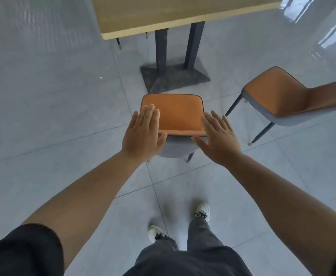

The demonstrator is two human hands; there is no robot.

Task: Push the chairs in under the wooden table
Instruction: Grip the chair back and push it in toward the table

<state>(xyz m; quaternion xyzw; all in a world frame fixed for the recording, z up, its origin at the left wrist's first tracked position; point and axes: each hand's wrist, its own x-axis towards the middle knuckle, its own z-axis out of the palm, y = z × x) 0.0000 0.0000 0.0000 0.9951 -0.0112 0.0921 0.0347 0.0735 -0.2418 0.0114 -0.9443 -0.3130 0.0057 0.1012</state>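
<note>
An orange-seated chair [179, 113] with a grey shell stands straight in front of me, its backrest toward me, short of the wooden table [153, 14]. My left hand [143, 136] hovers with straight fingers over the backrest's left corner. Over the right corner my right hand [218, 138] is spread flat. Whether either hand touches the backrest I cannot tell. A second orange chair [278, 94] stands to the right, pulled out and angled away from the table.
The table stands on two dark posts [161, 50] fixed to a grey base plate [175, 78]. Thin chair legs [119, 43] show under its far left edge. Grey floor tiles surround everything. My feet in white shoes [202, 212] are below.
</note>
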